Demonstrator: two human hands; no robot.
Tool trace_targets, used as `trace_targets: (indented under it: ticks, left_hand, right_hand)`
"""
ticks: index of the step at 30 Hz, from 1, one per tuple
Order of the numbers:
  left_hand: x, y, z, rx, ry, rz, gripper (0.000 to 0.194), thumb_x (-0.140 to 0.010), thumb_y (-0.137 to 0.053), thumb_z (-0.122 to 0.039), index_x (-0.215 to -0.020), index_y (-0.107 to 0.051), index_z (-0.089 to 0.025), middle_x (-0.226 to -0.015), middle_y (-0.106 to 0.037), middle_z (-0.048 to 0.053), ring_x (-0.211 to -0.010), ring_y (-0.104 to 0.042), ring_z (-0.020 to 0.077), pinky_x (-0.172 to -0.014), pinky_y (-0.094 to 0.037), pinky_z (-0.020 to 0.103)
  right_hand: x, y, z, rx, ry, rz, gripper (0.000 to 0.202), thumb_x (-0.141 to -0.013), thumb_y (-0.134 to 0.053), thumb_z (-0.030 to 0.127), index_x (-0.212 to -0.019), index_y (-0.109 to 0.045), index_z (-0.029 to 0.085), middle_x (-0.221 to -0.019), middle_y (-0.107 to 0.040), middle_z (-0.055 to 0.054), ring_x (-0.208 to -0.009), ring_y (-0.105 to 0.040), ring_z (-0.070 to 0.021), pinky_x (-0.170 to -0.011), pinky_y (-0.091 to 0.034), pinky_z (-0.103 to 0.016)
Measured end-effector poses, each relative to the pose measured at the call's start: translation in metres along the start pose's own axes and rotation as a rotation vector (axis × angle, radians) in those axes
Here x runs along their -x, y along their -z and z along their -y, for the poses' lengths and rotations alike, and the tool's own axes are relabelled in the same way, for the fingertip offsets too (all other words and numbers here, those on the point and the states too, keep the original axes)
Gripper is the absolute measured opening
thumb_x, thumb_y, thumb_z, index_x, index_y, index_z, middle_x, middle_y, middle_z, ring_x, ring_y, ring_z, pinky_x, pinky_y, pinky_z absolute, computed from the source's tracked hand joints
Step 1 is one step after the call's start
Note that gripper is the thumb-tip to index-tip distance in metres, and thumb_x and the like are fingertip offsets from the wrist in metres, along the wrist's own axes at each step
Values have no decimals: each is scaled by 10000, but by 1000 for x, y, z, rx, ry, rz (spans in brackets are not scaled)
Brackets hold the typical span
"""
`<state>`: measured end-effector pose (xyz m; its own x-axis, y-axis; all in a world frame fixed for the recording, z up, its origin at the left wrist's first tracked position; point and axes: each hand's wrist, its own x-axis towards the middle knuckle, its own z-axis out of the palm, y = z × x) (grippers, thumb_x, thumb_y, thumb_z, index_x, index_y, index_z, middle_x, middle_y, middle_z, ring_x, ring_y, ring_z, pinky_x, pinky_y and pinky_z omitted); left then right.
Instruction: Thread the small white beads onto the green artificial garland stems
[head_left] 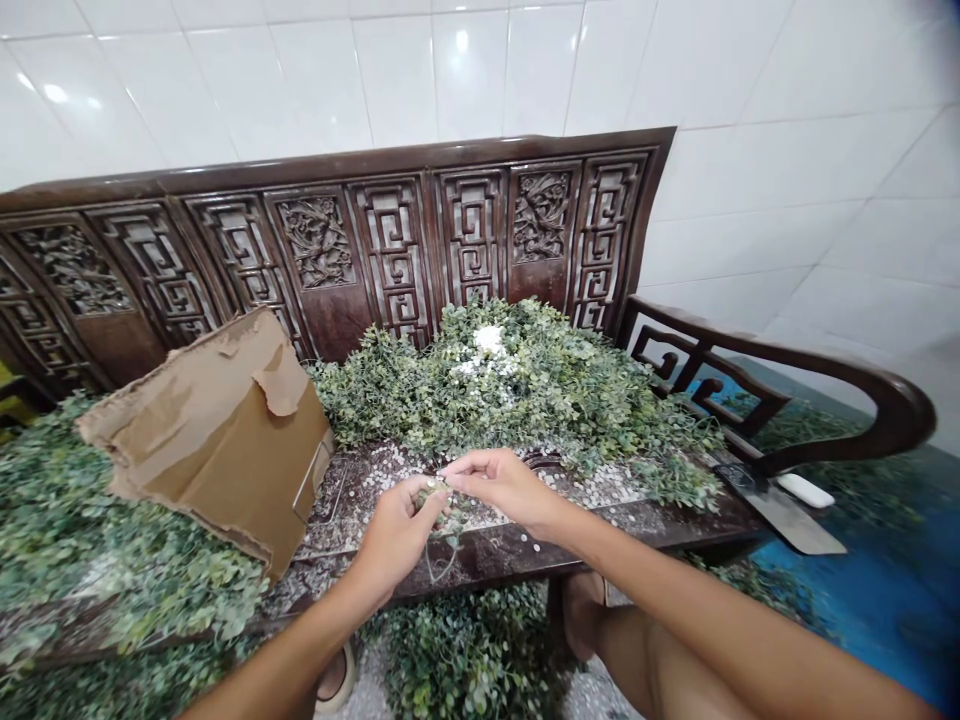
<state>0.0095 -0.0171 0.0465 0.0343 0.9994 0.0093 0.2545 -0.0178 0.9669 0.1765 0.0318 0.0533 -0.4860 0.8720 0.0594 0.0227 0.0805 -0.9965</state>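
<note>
My left hand [401, 525] is closed in a pinch on a small green leafy sprig [454, 520], which looks artificial. Its thin stem dangles below my fingers over the bench's front edge. My right hand [506, 487] meets it from the right, thumb and forefinger pinched together at the top of the sprig; whatever lies between those fingertips is too small to make out. Just behind both hands, small white discs [592, 487] are scattered over the dark wooden seat. A big heap of the same greenery [405, 400] rises beyond them, with a pile of white bits [489, 342] on top.
A torn cardboard piece [240, 440] stands tilted at left, beside more greenery [45, 500]. The carved bench back [330, 310] borders the far side, its curved armrest [892, 400] the right. A flat dark-and-grey object [787, 515] and a white case [806, 490] lie at right. Greenery [472, 655] fills the floor below.
</note>
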Motion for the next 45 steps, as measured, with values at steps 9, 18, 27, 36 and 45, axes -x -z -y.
trace_targets:
  ticks: [9, 18, 27, 36, 45]
  left_hand:
    - [1, 0, -2, -20, -20, -39, 293, -818, -574, -441, -715, -617, -170, -649, -588, -2, -643, -526, 160, -610, -391, 244]
    - [1, 3, 0, -62, -32, -61, 282, -813, -583, -422, -677, -600, -175, -644, -594, -10, -641, -528, 156, -605, -370, 236]
    - [2, 2, -5, -90, -19, -71, 302, -826, -565, -410, -634, -572, -178, -602, -582, -18, -610, -523, 146, -592, -375, 237]
    - [2, 0, -5, -26, 28, -74, 295, -809, -568, -427, -647, -552, -181, -584, -559, -29, -586, -521, 138, -571, -387, 229]
    - [2, 2, -5, -61, 36, -76, 284, -807, -550, -398, -627, -541, -178, -574, -550, -30, -566, -507, 129, -551, -378, 222]
  right_hand:
    - [3, -2, 5, 31, 20, -3, 281, -773, -688, 416, -916, -771, 188, -939, -752, -79, -915, -663, -239, -850, -486, -386]
    - [1, -6, 1, -26, 3, -47, 295, -704, -741, 457, -824, -762, 188, -836, -741, -57, -822, -640, -213, -779, -472, -350]
    - [2, -6, 3, -156, -160, -7, 356, -669, -768, 482, -828, -747, 165, -492, -478, 58, -452, -264, -67, -455, -159, -232]
    - [3, -7, 6, -256, -222, 3, 360, -633, -800, 446, -815, -735, 142, -522, -501, 54, -450, -251, -50, -463, -135, -237]
    - [2, -12, 3, -338, -282, -30, 331, -604, -823, 403, -779, -729, 137, -596, -555, 26, -465, -279, -43, -473, -140, -239]
